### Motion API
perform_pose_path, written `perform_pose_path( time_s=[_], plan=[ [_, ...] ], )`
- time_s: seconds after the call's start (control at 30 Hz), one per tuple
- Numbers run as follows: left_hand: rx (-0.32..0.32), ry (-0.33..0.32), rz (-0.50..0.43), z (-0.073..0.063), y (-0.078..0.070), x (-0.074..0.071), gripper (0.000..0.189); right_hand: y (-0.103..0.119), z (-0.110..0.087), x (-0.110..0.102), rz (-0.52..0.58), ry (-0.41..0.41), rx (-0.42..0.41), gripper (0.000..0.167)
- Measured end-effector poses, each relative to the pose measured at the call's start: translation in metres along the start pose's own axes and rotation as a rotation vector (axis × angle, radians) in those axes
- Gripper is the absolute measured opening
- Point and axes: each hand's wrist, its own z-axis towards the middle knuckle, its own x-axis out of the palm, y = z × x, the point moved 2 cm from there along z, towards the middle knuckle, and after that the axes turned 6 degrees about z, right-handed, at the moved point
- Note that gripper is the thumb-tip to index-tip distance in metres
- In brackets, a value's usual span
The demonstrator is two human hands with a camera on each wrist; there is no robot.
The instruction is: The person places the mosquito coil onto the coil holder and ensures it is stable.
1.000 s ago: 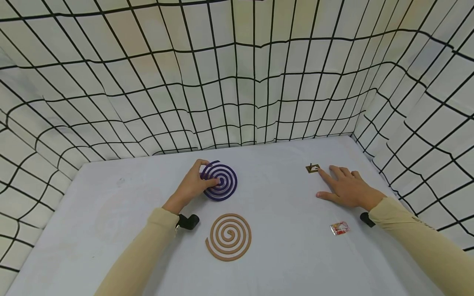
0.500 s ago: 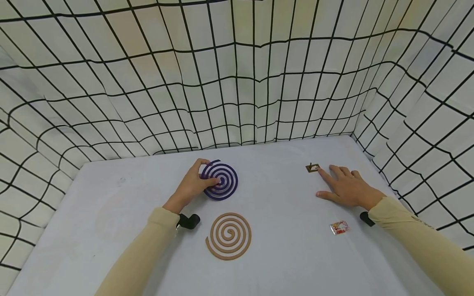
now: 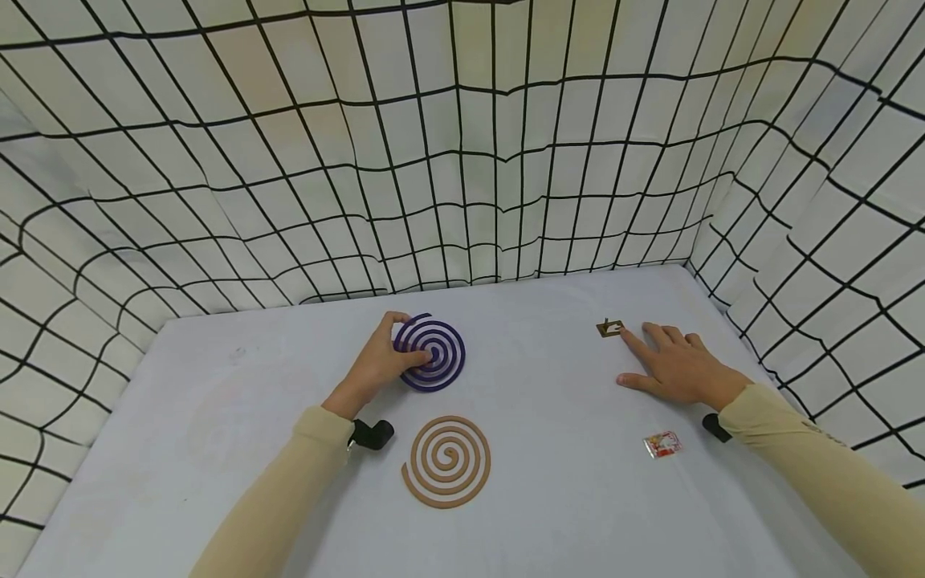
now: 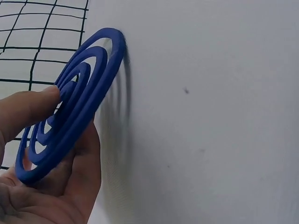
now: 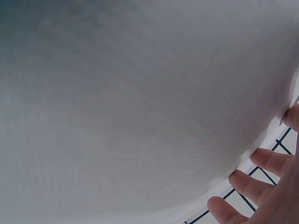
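Observation:
A blue-purple mosquito coil [image 3: 435,352] is held by my left hand [image 3: 383,353], thumb near its centre and fingers behind. In the left wrist view the coil [image 4: 96,100] stands tilted, its upper edge close to the white surface. My right hand [image 3: 678,371] lies palm down with fingers spread. Its index fingertip is right at a small brass-coloured metal coil stand [image 3: 607,327]. Only some fingers [image 5: 252,187] show in the right wrist view, tips on the white cloth. A tan mosquito coil [image 3: 451,454] lies flat in front of the left hand.
A small red-and-white packet [image 3: 662,445] lies below the right hand. Black-lined grid netting [image 3: 499,209] rises along the back and sides of the white-covered table [image 3: 549,498]. Dark wrist devices [image 3: 372,434] sit under both forearms.
My left hand and the blue coil have shifted very slightly to the right. The right hand, stand, tan coil and packet stay in place.

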Motion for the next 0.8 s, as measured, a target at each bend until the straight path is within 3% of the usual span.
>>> perform_pose_path(
  time_s=[0.43, 0.8],
  plan=[
    [0.012, 0.005, -0.036, 0.000, -0.006, 0.004, 0.076, -0.001, -0.001, 0.000, 0.015, 0.004, -0.003, 0.088],
    [0.029, -0.037, -0.041, 0.004, -0.015, 0.003, 0.080, 0.002, -0.002, -0.004, 0.009, 0.009, -0.008, 0.087]
  ],
)
